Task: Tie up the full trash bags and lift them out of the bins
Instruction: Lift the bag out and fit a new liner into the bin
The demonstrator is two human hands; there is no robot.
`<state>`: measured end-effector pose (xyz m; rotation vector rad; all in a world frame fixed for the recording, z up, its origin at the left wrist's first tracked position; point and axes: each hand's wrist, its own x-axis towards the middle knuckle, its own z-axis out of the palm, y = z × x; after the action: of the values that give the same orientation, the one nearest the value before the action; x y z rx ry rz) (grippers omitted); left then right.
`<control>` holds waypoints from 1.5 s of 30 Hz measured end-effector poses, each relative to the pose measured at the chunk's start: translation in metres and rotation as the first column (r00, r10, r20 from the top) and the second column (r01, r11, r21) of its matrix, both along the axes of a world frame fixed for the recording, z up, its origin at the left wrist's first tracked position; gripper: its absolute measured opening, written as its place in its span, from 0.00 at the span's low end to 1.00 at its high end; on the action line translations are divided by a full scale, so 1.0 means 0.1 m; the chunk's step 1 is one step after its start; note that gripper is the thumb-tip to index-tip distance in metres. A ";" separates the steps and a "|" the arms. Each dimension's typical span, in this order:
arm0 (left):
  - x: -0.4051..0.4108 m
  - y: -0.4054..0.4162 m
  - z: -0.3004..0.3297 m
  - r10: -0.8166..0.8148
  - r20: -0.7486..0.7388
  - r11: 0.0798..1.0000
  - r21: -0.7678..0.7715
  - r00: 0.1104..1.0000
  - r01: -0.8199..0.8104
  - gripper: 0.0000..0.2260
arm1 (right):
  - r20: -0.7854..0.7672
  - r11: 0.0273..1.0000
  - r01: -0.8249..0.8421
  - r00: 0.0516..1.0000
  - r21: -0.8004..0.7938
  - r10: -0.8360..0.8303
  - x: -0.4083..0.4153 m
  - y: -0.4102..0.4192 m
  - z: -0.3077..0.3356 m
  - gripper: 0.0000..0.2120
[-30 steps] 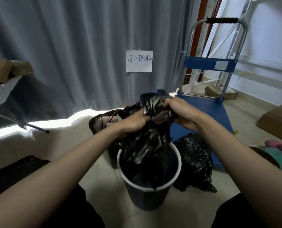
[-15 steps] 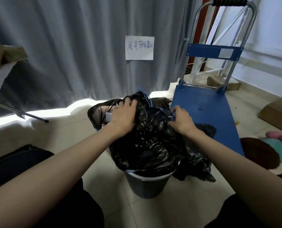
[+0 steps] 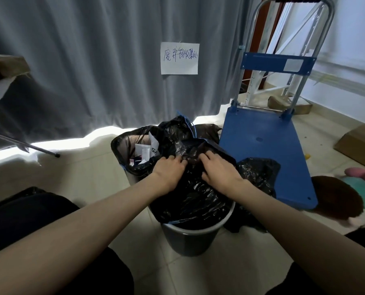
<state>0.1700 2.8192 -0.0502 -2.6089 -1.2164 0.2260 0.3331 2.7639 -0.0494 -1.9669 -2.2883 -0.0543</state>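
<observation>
Both hands – left, right – have their grip bunched on the bag over the bin; gathering slack to knot it, I'd guess.

A pale tiled floor carries everything here. At its middle stands a grey bin, with a 2nd, black-lined bin just behind it toward the curtain edge. A tied black bag lies beside the grey bin, touching the blue platform trolley. Toward the right edge lie a cardboard box and a soft toy.
</observation>
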 end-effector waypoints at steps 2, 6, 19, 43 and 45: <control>-0.01 0.03 0.01 0.033 0.018 0.999 0.003 0.999 -0.033 0.23 | -0.038 0.992 0.110 0.993 -0.066 -0.113 0.09 0.01 -0.09 0.22; -0.07 0.10 0.07 0.040 0.070 0.995 0.090 0.997 -0.046 0.15 | -0.139 0.976 0.205 0.967 -0.068 -0.213 0.24 0.08 -0.12 0.25; -0.04 0.22 0.10 -0.065 0.174 0.991 0.129 0.983 0.042 0.07 | -0.041 0.937 0.317 0.945 -0.145 -0.326 0.35 0.15 -0.21 0.09; 0.26 0.21 -0.42 -0.132 -0.289 0.988 -0.114 0.948 0.102 0.15 | -0.127 0.895 0.166 0.963 -0.414 -0.237 0.35 0.16 -0.42 0.38; 0.24 0.19 -0.42 -0.126 -0.301 0.986 -0.145 0.945 0.085 0.15 | -0.152 0.864 0.192 0.944 -0.466 -0.292 0.36 0.22 -0.40 0.35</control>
<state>0.1937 2.8387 -0.0924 -2.6074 -0.9797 0.6867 0.3688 2.7859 -0.0896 -2.3230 -2.0260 0.6919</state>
